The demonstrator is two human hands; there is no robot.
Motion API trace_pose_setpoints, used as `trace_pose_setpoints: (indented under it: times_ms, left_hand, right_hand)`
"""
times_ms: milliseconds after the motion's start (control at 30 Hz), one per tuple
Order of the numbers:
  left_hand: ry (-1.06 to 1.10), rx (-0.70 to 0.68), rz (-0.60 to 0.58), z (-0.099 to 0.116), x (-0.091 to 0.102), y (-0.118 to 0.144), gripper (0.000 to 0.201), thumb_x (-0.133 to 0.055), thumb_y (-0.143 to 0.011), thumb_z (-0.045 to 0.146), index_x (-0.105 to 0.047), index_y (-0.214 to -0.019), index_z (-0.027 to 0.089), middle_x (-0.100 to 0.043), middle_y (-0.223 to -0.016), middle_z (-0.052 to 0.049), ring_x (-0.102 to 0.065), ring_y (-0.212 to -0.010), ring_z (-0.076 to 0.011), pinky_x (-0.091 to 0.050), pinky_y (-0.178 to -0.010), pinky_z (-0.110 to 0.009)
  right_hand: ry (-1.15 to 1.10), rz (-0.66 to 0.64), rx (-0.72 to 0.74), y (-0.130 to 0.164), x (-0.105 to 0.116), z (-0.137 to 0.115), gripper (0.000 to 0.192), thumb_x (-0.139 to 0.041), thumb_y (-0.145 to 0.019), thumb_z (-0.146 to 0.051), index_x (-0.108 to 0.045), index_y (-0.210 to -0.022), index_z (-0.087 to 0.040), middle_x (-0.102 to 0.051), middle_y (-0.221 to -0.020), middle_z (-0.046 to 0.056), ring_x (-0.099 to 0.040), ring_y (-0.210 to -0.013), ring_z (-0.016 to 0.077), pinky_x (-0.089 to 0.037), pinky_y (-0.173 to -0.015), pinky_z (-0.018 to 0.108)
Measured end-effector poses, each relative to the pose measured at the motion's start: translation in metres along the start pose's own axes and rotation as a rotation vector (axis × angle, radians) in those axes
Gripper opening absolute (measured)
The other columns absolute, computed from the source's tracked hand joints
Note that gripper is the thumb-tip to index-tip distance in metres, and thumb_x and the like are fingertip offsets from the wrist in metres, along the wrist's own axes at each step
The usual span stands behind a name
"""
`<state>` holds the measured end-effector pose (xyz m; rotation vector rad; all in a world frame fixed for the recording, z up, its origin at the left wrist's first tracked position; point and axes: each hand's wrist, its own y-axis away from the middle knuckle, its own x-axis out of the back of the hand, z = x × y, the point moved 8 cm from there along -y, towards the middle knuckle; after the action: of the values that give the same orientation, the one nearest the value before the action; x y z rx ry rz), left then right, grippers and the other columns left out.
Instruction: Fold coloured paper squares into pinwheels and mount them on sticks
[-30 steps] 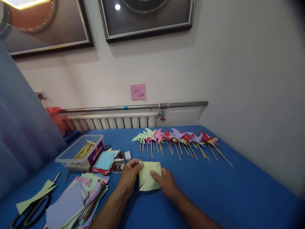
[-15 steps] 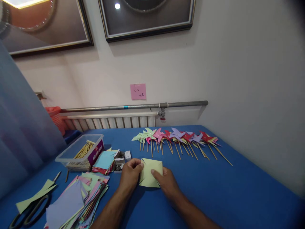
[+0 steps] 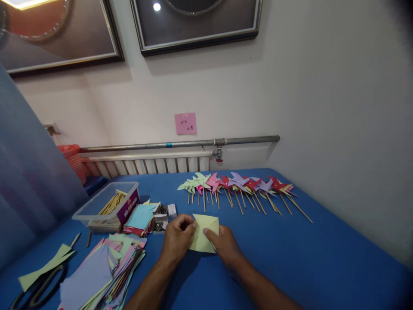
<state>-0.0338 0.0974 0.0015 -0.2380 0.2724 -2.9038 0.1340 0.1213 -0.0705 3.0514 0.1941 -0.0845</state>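
A pale yellow square of paper (image 3: 206, 240) with slits running in from its corners is held up between both hands, just above the blue table. My left hand (image 3: 178, 237) pinches its left edge near the upper corner between thumb and fingers. On the other side, my right hand (image 3: 225, 243) grips the right edge, thumb flat on the front and fingers behind the sheet. Close to my left hand stand small open boxes of metal pins (image 3: 160, 224). Beyond the paper lies a row of finished paper pinwheels (image 3: 238, 181) on thin sticks.
Left of my hands are a clear plastic tub (image 3: 84, 211) of wooden sticks, a stack of small coloured papers (image 3: 141, 216), and a large paper pile (image 3: 87, 275). Black-handled scissors (image 3: 48, 287) lie under yellow scraps (image 3: 45, 267). A pipe (image 3: 142, 147) runs along the wall.
My left fingers have shifted slightly inward, and the paper's upper left corner now bends a little beside them. The right hand keeps its grip. The whole view has drifted slightly.
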Motion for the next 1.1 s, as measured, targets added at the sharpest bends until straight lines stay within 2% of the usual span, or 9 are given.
trace_pose_setpoints:
  times_ms: [67,233,367,567,700,833,1100]
  left_hand:
    - [-0.058,-0.074,-0.011,0.004,-0.001,0.001,0.010,-0.072,-0.075,0.027,-0.073,-0.069,0.020,-0.065,-0.069,-0.001,-0.057,-0.066,-0.0167,-0.041,-0.063,-0.027]
    - [-0.178,-0.363,-0.079,0.022,-0.007,0.008,0.014,-0.065,-0.084,0.018,-0.074,-0.072,0.020,-0.070,-0.080,-0.002,-0.064,-0.077,-0.0182,-0.047,-0.073,-0.028]
    - [-0.267,-0.493,-0.142,0.025,-0.015,0.014,0.017,-0.063,-0.088,0.013,-0.076,-0.081,0.021,-0.074,-0.090,-0.005,-0.070,-0.090,-0.0208,-0.052,-0.082,-0.032]
    - [-0.394,-0.533,-0.192,0.024,-0.020,0.018,0.021,-0.059,-0.088,0.008,-0.076,-0.084,0.021,-0.076,-0.101,-0.008,-0.072,-0.097,-0.0236,-0.055,-0.084,-0.036]
    - [-0.432,-0.559,-0.221,0.027,-0.022,0.021,0.024,-0.057,-0.087,0.006,-0.075,-0.084,0.020,-0.076,-0.104,-0.009,-0.071,-0.098,-0.0238,-0.055,-0.085,-0.037]
    - [-0.482,-0.602,-0.217,0.028,-0.023,0.023,0.025,-0.056,-0.087,0.005,-0.076,-0.085,0.020,-0.076,-0.105,-0.009,-0.071,-0.098,-0.0240,-0.056,-0.087,-0.038]
    - [-0.529,-0.661,-0.197,0.031,-0.024,0.025,0.026,-0.055,-0.092,0.007,-0.077,-0.086,0.020,-0.077,-0.105,-0.010,-0.071,-0.096,-0.0234,-0.058,-0.086,-0.039]
  right_hand:
    - [0.010,0.014,0.013,-0.003,0.002,0.002,0.040,-0.079,-0.075,-0.051,-0.081,-0.095,-0.016,-0.084,-0.086,0.010,-0.079,-0.081,0.0301,-0.062,-0.070,0.036]
    - [-0.014,0.044,0.002,-0.005,0.006,0.007,0.037,-0.080,-0.074,-0.050,-0.080,-0.089,-0.016,-0.083,-0.083,0.010,-0.077,-0.075,0.0276,-0.059,-0.062,0.032]
    - [-0.138,0.005,-0.047,-0.004,0.001,0.010,0.045,-0.081,-0.073,-0.052,-0.080,-0.099,-0.016,-0.081,-0.080,0.008,-0.075,-0.067,0.0257,-0.059,-0.058,0.032]
    - [-0.174,-0.028,-0.044,-0.005,-0.002,0.010,0.050,-0.081,-0.073,-0.056,-0.079,-0.102,-0.015,-0.081,-0.077,0.007,-0.072,-0.061,0.0226,-0.056,-0.054,0.031]
    - [-0.172,-0.047,-0.044,-0.003,-0.002,0.008,0.054,-0.082,-0.074,-0.057,-0.080,-0.106,-0.014,-0.082,-0.081,0.008,-0.074,-0.065,0.0239,-0.056,-0.057,0.032]
    - [-0.202,-0.059,-0.024,0.000,-0.002,0.002,0.049,-0.084,-0.074,-0.054,-0.081,-0.103,-0.014,-0.083,-0.088,0.009,-0.076,-0.073,0.0247,-0.058,-0.066,0.032]
    - [-0.208,-0.094,-0.034,0.002,-0.004,0.000,0.048,-0.084,-0.074,-0.056,-0.081,-0.100,-0.015,-0.082,-0.083,0.008,-0.073,-0.068,0.0241,-0.055,-0.063,0.032]
